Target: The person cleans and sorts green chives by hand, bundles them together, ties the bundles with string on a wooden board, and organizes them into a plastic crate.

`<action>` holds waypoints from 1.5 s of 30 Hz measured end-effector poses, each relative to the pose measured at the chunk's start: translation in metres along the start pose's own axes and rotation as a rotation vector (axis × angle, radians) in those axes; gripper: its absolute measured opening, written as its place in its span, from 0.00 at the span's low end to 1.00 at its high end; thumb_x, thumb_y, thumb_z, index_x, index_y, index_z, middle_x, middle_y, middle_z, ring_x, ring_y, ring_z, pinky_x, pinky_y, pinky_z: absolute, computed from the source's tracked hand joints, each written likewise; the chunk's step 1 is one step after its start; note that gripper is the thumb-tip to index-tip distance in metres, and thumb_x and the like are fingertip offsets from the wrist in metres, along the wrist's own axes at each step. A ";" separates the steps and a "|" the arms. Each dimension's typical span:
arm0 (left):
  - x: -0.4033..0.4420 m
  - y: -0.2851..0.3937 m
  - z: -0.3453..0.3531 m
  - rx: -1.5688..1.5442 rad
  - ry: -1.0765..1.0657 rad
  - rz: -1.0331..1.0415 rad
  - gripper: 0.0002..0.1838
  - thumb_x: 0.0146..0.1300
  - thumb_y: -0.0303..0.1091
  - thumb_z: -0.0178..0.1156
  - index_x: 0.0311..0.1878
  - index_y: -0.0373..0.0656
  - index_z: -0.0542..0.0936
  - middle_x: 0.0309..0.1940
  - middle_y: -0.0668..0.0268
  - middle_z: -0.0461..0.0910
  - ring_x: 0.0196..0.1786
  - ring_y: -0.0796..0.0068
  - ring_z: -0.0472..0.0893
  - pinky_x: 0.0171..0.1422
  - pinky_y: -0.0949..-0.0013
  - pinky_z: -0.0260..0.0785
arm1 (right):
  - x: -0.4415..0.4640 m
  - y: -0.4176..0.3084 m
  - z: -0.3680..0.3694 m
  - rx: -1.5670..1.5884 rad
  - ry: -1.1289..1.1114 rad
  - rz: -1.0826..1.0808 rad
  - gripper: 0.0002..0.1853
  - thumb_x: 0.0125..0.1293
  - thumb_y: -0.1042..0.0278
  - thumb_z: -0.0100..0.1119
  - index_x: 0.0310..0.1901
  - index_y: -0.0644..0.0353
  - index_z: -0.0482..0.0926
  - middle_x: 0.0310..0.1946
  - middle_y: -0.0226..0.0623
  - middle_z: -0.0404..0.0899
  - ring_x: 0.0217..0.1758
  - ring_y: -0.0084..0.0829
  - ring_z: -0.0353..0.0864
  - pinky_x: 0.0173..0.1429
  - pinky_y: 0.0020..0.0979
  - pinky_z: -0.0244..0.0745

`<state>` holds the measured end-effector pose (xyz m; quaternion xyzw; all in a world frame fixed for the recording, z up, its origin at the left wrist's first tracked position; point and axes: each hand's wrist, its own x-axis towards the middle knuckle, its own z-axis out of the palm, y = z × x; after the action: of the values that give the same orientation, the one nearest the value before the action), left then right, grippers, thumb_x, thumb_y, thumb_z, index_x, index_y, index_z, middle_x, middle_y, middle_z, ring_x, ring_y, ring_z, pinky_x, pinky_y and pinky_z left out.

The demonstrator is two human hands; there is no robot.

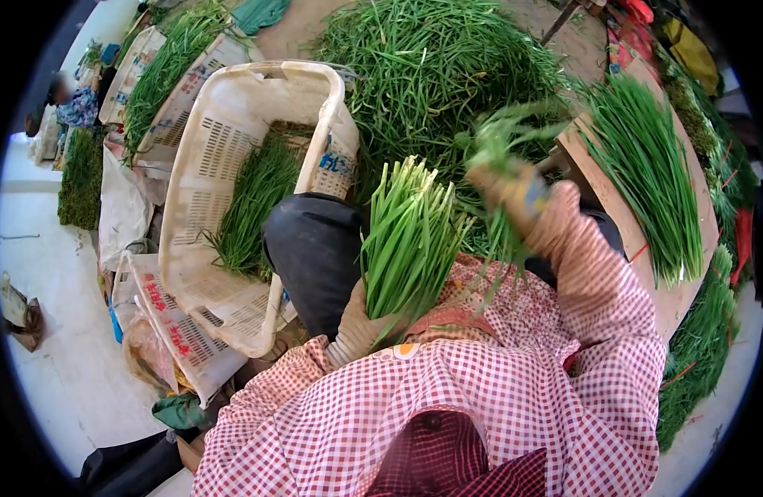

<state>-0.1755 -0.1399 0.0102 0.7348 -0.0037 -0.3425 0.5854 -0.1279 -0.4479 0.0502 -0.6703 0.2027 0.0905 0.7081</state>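
Clutching a pale-tipped bundle of long green stalks (410, 236) up close, here's the left hand (356, 327); farther out, the right hand (514, 197), blurred, wraps round wispy green blades (499, 142). Sorting, apparently; next calls for letting those blades go.

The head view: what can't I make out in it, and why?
All in the head view:
Right hand: blurred, so its exact grip is unclear.
Left hand: some fingers hidden by the green bundle.
White basket: floor partly covered by greens inside.
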 end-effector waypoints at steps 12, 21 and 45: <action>0.002 0.000 0.009 -0.106 0.042 0.008 0.46 0.46 0.28 0.72 0.70 0.39 0.58 0.57 0.59 0.75 0.56 0.69 0.77 0.59 0.66 0.71 | 0.034 0.033 0.028 -0.612 -0.064 -0.132 0.15 0.64 0.59 0.58 0.46 0.60 0.77 0.32 0.38 0.80 0.31 0.29 0.77 0.38 0.31 0.72; -0.004 0.009 0.013 -0.136 0.062 0.000 0.46 0.47 0.30 0.73 0.69 0.41 0.59 0.58 0.59 0.74 0.58 0.69 0.76 0.61 0.66 0.70 | 0.045 -0.023 -0.024 -0.182 0.024 -0.156 0.18 0.70 0.72 0.52 0.61 0.59 0.71 0.39 0.37 0.79 0.26 0.19 0.75 0.32 0.20 0.76; -0.005 0.017 0.021 0.062 -0.007 0.103 0.42 0.55 0.30 0.70 0.70 0.41 0.57 0.61 0.59 0.71 0.61 0.70 0.73 0.65 0.68 0.68 | 0.056 -0.027 -0.049 -0.249 0.076 0.025 0.15 0.66 0.76 0.55 0.54 0.54 0.76 0.56 0.44 0.75 0.55 0.30 0.78 0.48 0.26 0.81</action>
<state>-0.1836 -0.1615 0.0254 0.7503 -0.0541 -0.3143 0.5790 -0.0745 -0.5068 0.0505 -0.7533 0.2252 0.0984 0.6100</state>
